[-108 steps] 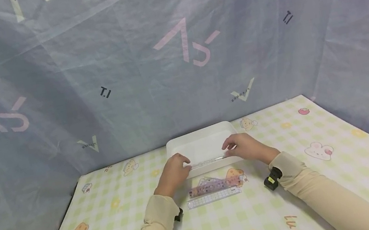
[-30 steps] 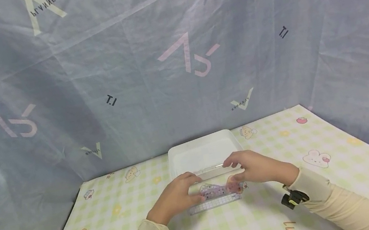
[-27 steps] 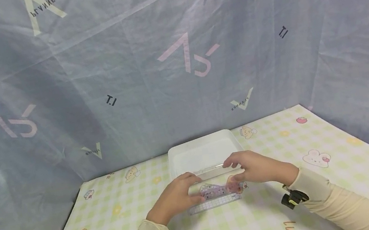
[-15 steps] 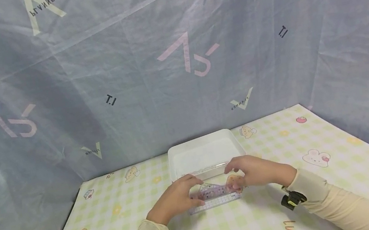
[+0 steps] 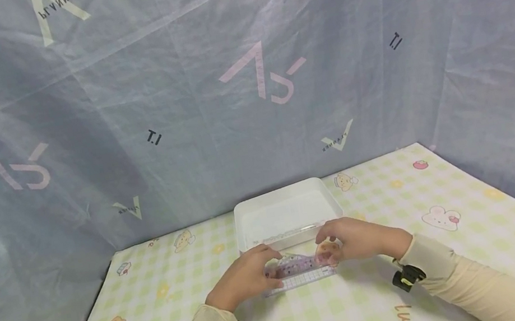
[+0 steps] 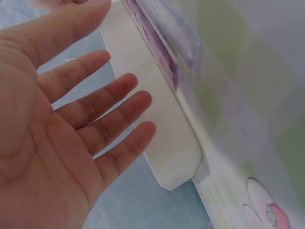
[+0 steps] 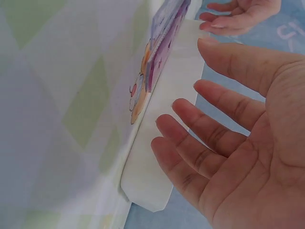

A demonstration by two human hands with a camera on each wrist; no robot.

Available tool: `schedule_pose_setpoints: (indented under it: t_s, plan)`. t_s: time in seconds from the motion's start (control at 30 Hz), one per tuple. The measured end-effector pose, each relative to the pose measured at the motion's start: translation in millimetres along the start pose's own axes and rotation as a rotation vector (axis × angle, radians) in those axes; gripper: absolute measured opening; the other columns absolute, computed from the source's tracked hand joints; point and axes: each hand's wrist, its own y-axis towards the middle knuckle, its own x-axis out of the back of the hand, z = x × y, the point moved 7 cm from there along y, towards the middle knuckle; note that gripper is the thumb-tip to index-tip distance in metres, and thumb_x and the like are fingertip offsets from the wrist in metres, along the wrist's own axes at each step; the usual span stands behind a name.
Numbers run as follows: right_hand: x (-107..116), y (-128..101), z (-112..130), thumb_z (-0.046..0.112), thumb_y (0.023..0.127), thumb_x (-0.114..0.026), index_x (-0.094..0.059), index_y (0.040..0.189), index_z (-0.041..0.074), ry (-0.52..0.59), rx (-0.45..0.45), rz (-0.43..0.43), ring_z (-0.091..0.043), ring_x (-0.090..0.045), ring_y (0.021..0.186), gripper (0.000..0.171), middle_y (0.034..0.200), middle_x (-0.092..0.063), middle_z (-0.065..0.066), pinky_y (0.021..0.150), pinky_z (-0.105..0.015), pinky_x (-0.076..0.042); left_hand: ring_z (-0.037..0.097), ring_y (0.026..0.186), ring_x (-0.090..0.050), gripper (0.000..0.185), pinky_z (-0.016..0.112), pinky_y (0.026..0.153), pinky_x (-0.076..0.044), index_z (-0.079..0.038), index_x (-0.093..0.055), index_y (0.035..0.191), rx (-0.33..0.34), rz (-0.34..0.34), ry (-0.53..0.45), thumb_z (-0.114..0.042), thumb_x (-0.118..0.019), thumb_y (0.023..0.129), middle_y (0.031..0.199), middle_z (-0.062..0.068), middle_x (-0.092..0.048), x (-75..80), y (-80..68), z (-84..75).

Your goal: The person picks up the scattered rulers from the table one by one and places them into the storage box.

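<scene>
The purple ruler (image 5: 294, 266) lies left-to-right, apparently between both hands.

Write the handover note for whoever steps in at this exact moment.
Left hand: open, fingers straight, at the left end of the purple ruler.
Right hand: open, at its right end.
The purple ruler sits on the clear ruler, on the mat in front of the white tray.
Done: one clear ruler lies in the tray.
Left: these two remain outside it.

Purple-patterned ruler (image 5: 292, 266) over a clear gridded one (image 5: 303, 280); white tray (image 5: 287, 213); pale green-and-yellow checked tabletop (image 5: 397, 199) with cartoon cakes; beige sleeves (image 5: 467, 284).
</scene>
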Motion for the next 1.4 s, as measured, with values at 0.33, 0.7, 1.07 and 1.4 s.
schedule_pose_setpoints:
  t_s: [0.33,0.7,1.07,1.4]
  plan:
    - [-4,1,-4,0.006,0.075,-0.083,-0.072,0.102,0.007,0.012,0.022,0.045,-0.018,-0.058,0.083,0.029,0.091,-0.063,0.000,0.071,-0.028,-0.049,0.025,0.126,-0.056,0.045,0.045,0.103,-0.047,-0.013,-0.069,0.124,0.045,0.042,0.017,-0.020,-0.083,0.082,0.136,0.003,-0.059,-2.4,0.8,8.6]
    - [-8,0,-3,0.002,0.075,-0.080,-0.071,0.092,0.013,-0.010,0.057,0.065,-0.015,-0.056,0.082,0.022,0.085,-0.062,0.001,0.072,-0.026,-0.048,0.015,0.108,-0.062,0.041,0.039,0.099,-0.050,-0.013,-0.073,0.117,0.029,0.036,0.041,-0.015,-0.085,0.078,0.121,-0.001,-0.065,-7.5,4.9,11.2]
    - [-13,2,-4,0.001,0.075,-0.080,-0.071,0.093,0.013,0.003,0.035,0.068,-0.012,-0.060,0.085,0.024,0.088,-0.064,0.003,0.076,-0.026,-0.052,0.008,0.081,-0.056,0.026,0.024,0.073,-0.051,-0.014,-0.075,0.103,0.002,0.028,-0.035,-0.007,-0.082,0.079,0.093,-0.008,-0.060,-12.6,3.8,11.2]
    - [-11,-1,0,0.003,0.077,-0.082,-0.070,0.090,0.012,-0.012,0.024,0.059,-0.010,-0.060,0.084,0.020,0.088,-0.064,0.006,0.075,-0.026,-0.052,0.005,0.076,-0.052,0.017,0.021,0.069,-0.049,-0.012,-0.076,0.098,-0.014,0.042,-0.039,-0.006,-0.080,0.082,0.090,-0.006,-0.058,-11.1,1.2,5.3]
